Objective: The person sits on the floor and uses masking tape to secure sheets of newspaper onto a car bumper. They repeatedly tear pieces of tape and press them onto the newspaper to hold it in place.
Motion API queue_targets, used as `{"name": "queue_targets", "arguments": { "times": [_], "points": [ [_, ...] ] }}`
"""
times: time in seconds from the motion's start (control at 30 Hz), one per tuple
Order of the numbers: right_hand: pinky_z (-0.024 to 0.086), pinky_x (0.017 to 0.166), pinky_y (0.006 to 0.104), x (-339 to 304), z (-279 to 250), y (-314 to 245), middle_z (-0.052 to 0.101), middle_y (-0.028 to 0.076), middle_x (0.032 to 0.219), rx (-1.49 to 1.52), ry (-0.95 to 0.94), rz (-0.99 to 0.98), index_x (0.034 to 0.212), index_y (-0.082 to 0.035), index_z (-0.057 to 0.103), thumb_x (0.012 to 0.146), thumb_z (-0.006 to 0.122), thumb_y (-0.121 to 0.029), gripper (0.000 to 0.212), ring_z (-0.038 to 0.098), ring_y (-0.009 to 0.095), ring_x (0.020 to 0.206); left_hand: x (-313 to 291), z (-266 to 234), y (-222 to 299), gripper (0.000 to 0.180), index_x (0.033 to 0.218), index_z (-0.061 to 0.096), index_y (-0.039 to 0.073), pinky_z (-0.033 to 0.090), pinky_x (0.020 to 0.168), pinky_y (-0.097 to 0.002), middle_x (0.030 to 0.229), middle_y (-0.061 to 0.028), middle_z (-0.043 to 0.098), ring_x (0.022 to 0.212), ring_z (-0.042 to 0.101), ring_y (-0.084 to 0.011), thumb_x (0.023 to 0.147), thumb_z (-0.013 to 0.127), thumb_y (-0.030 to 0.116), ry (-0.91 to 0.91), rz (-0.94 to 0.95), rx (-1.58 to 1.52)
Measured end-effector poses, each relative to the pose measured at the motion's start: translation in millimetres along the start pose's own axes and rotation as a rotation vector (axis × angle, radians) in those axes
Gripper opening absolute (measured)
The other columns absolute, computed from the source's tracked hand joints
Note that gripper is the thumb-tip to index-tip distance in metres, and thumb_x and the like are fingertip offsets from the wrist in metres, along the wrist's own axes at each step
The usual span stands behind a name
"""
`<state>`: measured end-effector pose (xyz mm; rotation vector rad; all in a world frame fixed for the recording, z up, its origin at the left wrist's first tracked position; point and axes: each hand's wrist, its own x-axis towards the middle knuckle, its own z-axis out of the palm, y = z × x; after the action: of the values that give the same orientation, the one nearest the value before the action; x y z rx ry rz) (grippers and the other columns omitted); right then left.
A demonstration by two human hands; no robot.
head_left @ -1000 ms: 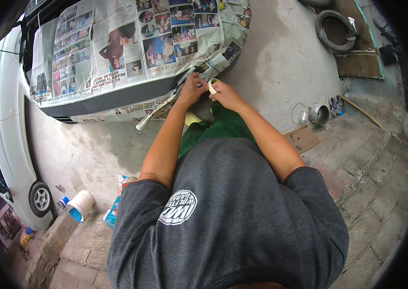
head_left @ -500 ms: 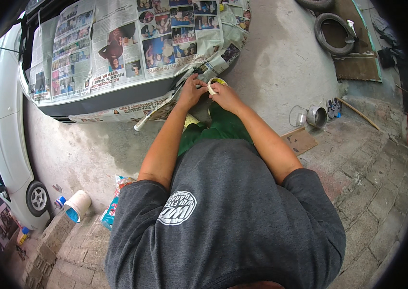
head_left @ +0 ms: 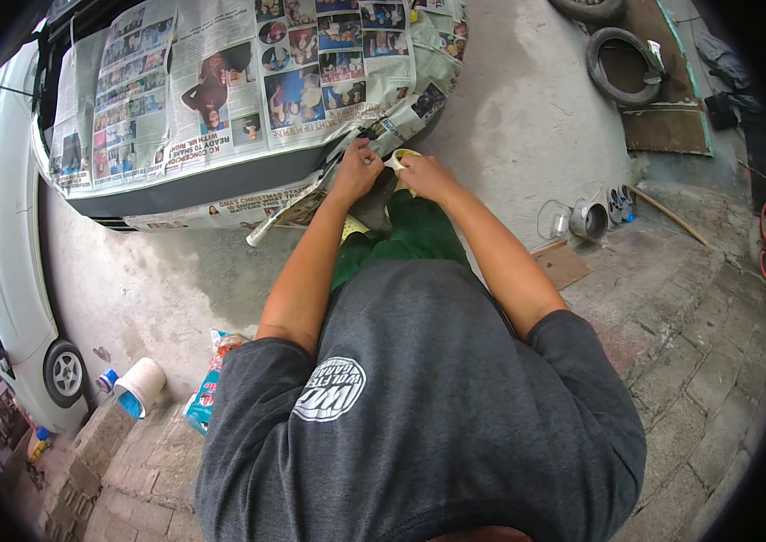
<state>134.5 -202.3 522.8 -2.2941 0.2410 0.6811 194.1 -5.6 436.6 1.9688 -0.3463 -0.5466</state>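
Beside newspaper (head_left: 247,90), the right hand (head_left: 425,175) grasps a tape roll (head_left: 393,162), the left hand (head_left: 357,172) curled, its hold unclear.

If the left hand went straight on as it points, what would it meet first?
The left hand would likely meet the printed newspaper sheet at the dark grey panel's corner, though depth there is unclear.

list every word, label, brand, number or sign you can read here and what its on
Wording not copied out; print shows on:
Grey shirt: white lettering in a round badge, legible.
Newspaper sheets: bold headlines, upside down, partly legible; small columns too small to read.
Newspaper strip below: upright bold headline, partly legible.
Blue bag: lettering too small and blurred.
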Motion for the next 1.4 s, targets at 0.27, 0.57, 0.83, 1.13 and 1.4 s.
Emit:
{"name": "queue_targets", "arguments": {
  "times": [0.27, 0.57, 0.83, 1.13, 1.4],
  "points": [
    [0.053, 0.094, 0.0540, 3.2, 14.7, 11.1, 0.073, 0.025, 0.110, -0.026, 0.042, -0.048, 0.120, -0.005, 0.064, 0.093, 0.064, -0.026, 0.034, 0.069, 0.045, 0.110, -10.1, 15.3, 8.3, 0.031, 0.105, 0.075, 0.004, 0.042, 0.113, -0.0475, 0.151, -0.0272, 0.051, 0.138, 0.051, -0.0424, 0.088, 0.082, 0.029, 0.122, 0.102, 0.022],
    [0.055, 0.090, 0.0486, 1.6, -3.3, 8.2, 0.075, 0.021, 0.109, -0.269, -0.034, 0.170, 0.136, -0.004, 0.063, 0.091, 0.074, -0.043, 0.060, 0.072, 0.038, 0.106, 0.7, 20.5, -12.8, 0.025, 0.099, 0.074, 0.000, 0.044, 0.109, -0.0491, 0.134, -0.0330, 0.059, 0.130, 0.056, -0.0466, 0.091, 0.078, 0.023, 0.251, 0.046, -0.055],
    [0.052, 0.076, 0.0450, 40.4, 1.1, 13.0, 0.073, 0.015, 0.088, -0.136, 0.240, -0.151, 0.108, -0.008, 0.067, 0.100, 0.062, -0.030, 0.024, 0.070, 0.034, 0.084, -12.3, 30.2, 5.1, 0.056, 0.135, 0.064, 0.001, 0.042, 0.115, -0.0444, 0.146, -0.0242, 0.057, 0.138, 0.052, -0.0421, 0.089, 0.080, 0.029, 0.295, -0.016, -0.109],
    [0.053, 0.090, 0.0476, 84.3, -17.7, -12.4, 0.074, 0.018, 0.117, -0.165, -0.151, -0.455, 0.118, -0.009, 0.068, 0.104, 0.053, -0.030, 0.030, 0.069, 0.040, 0.107, -22.0, 68.5, 0.1, 0.040, 0.132, 0.054, 0.000, 0.048, 0.105, -0.0468, 0.138, -0.0229, 0.055, 0.131, 0.054, -0.0432, 0.092, 0.060, 0.001, 0.606, 0.022, -0.167],
    [0.051, 0.097, 0.0435, 99.6, -15.1, -11.2, 0.073, 0.013, 0.127, -0.373, -0.189, -0.533, 0.129, -0.008, 0.066, 0.103, 0.055, -0.024, 0.033, 0.069, 0.035, 0.111, -67.9, 66.6, -19.4, 0.026, 0.121, 0.067, 0.010, 0.053, 0.095, -0.0460, 0.116, -0.0139, 0.066, 0.111, 0.064, -0.0370, 0.095, 0.066, 0.011, 1.111, -0.217, 0.104]
  ]
}}
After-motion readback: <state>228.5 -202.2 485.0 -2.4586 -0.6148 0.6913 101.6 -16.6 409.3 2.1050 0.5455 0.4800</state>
